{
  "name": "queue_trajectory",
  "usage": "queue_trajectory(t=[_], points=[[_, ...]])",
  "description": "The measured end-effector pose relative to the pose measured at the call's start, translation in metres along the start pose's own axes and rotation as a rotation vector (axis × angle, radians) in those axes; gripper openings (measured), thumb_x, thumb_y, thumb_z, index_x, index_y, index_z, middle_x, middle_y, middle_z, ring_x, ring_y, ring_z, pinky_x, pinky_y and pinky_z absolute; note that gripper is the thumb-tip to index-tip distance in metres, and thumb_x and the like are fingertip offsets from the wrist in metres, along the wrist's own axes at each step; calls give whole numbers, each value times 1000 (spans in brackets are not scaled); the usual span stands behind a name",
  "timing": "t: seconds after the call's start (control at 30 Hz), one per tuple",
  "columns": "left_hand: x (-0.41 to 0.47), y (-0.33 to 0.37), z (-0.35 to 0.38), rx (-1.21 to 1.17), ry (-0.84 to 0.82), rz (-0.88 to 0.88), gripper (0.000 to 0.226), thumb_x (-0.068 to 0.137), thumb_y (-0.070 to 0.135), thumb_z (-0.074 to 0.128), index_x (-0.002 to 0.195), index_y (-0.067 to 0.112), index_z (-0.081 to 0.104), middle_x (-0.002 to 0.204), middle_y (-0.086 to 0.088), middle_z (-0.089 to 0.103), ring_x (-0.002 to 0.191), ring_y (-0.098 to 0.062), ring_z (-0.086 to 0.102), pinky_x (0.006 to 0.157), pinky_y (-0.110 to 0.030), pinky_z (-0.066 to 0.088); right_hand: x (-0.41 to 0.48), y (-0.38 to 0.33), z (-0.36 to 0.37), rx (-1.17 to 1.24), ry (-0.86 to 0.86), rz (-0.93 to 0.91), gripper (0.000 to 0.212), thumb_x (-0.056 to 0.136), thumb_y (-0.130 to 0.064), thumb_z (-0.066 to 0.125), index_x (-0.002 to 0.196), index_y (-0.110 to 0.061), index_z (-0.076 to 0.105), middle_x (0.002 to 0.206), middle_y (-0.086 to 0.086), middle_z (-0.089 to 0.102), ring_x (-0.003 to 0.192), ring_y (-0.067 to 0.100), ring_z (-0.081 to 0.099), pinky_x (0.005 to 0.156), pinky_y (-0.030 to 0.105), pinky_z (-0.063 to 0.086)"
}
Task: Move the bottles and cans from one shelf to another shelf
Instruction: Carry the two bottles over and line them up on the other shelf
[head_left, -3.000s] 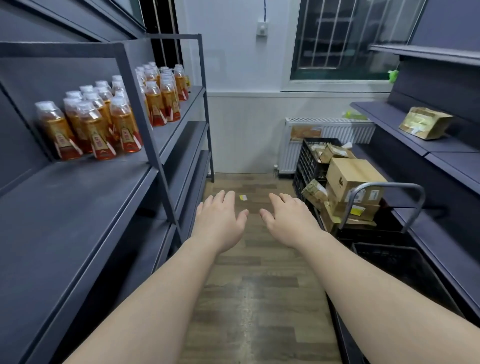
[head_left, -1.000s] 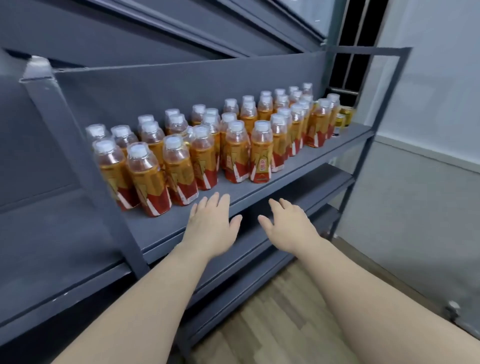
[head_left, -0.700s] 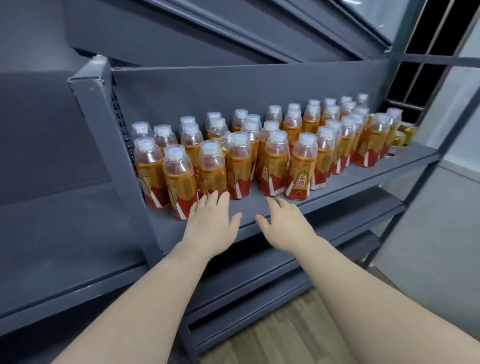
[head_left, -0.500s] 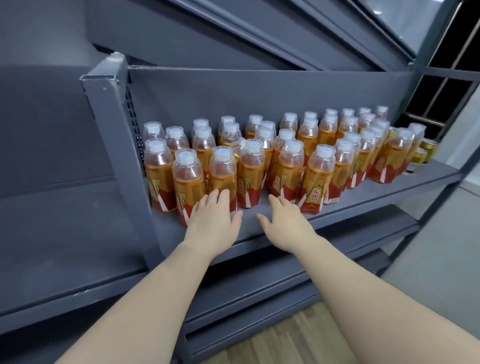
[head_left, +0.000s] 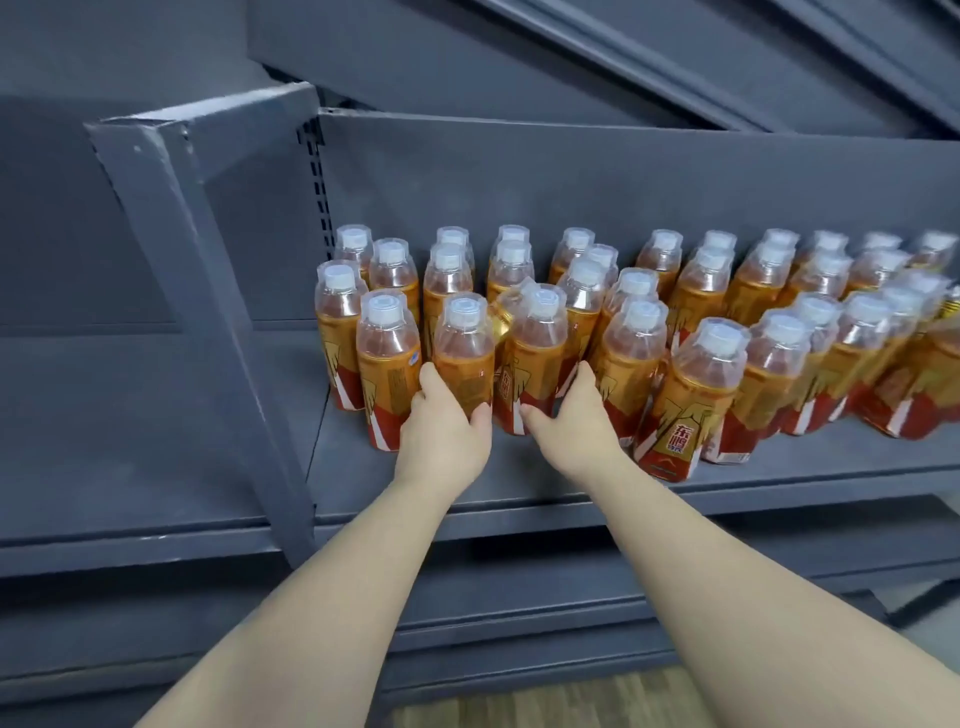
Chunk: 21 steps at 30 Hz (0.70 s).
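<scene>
The left hand (head_left: 441, 434) had thumb and fingers curled round the lower label of a front-row tea bottle (head_left: 464, 348). The right hand (head_left: 571, 423) gripped the neighbouring tea bottle (head_left: 539, 348) likewise, both standing on the grey metal shelf (head_left: 519, 483), with the packed rows of bottles (head_left: 701, 280) just behind and beside the fingers. A clean lift probably called for a straight upward pull before drawing back, since the fingertips lay wedged against adjoining bottles and a tilted bottle (head_left: 511, 306) just beyond the thumbs might have toppled.
</scene>
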<state>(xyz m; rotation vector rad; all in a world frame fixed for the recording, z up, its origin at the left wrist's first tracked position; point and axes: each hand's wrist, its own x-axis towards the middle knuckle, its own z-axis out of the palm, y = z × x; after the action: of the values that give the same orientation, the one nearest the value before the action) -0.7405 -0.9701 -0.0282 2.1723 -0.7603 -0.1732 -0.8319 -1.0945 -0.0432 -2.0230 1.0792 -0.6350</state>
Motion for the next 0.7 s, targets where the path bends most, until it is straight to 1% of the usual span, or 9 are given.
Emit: queue_trajectory(t=[0.1, 0.17, 0.23, 0.33, 0.47, 0.6, 0.7], points=[[4, 12, 12, -38, 76, -99, 80, 96, 40, 60, 154, 13, 11, 141, -14, 48, 122, -35, 53, 100, -46, 49, 9, 2, 0, 44, -46, -10, 94, 84, -40, 74, 155, -25, 13, 154, 3, 39, 140, 28, 42, 111, 53, 42], [7, 18, 17, -27, 118, -144, 83, 94, 43, 62, 153, 14, 10, 138, -14, 50, 121, -36, 55, 96, -45, 49, 14, 1, 0, 72, -78, -5, 100, 85, -39, 75, 157, -23, 8, 157, 4, 35, 142, 28, 39, 113, 53, 40], [10, 23, 21, -1, 151, -185, 87, 93, 46, 63, 153, 14, 9, 136, -14, 51, 119, -36, 57, 93, -45, 51, 20, 3, 2, 100, -97, 2, 102, 85, -38, 76, 158, -19, 7, 158, 5, 33, 143, 28, 36, 115, 51, 37], [13, 27, 27, 55, 187, -227, 89, 90, 51, 66, 150, 13, 12, 134, -14, 52, 116, -35, 58, 88, -44, 52, 25, 3, 5, 132, -97, -19, 100, 85, -36, 77, 157, -16, 11, 156, 6, 35, 141, 28, 39, 113, 46, 40], [17, 28, 32, 136, 250, -238, 89, 84, 57, 69, 144, 13, 20, 126, -13, 57, 109, -35, 62, 79, -41, 52, 28, 0, 9, 173, -57, -53, 94, 83, -35, 79, 153, -16, 19, 147, 5, 43, 135, 26, 46, 108, 41, 45], [19, 23, 31, 194, 281, -213, 86, 86, 57, 68, 144, 13, 22, 124, -11, 59, 106, -33, 64, 77, -37, 53, 32, -2, 12, 166, -34, -57, 98, 82, -37, 81, 153, -17, 17, 147, 4, 44, 133, 25, 47, 103, 38, 45], [20, 22, 30, 208, 293, -205, 84, 84, 58, 69, 141, 13, 26, 123, -11, 60, 105, -32, 66, 77, -38, 55, 34, -2, 15, 161, -14, -54, 97, 80, -39, 82, 151, -17, 20, 145, 4, 46, 131, 25, 49, 101, 37, 47]])
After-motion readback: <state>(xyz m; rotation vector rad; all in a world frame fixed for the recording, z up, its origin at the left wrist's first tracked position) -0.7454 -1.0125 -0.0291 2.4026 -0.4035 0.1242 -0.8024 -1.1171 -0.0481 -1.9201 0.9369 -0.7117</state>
